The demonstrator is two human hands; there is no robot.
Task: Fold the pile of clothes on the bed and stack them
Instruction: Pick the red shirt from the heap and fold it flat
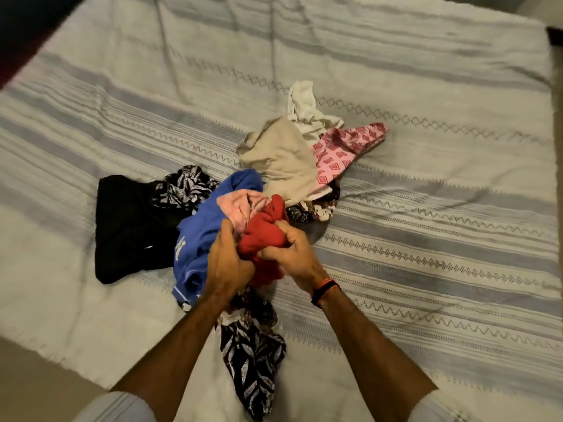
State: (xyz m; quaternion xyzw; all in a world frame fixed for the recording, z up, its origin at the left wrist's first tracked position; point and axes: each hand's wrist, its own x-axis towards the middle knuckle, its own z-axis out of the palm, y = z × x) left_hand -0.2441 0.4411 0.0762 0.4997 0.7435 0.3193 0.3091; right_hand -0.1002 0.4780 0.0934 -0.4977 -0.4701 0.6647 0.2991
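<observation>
A loose pile of clothes lies in the middle of the bed (426, 208). Both my hands grip a crumpled red garment (265, 229) at the near side of the pile: my left hand (227, 263) on its left, my right hand (289, 254) on its right. A blue garment (201, 236) and a pale pink one (240, 205) lie just beside it. A black garment (128, 226) is spread at the left. A beige piece (283, 159), a white piece (304, 108) and a pink patterned piece (341, 150) sit further back. A dark leaf-print cloth (253, 354) trails toward me under my arms.
The bed is covered with a white and grey striped spread with zigzag and diamond bands. Its near edge (61, 357) runs along the lower left, with floor below it. A dark object (554, 36) sits past the far right corner.
</observation>
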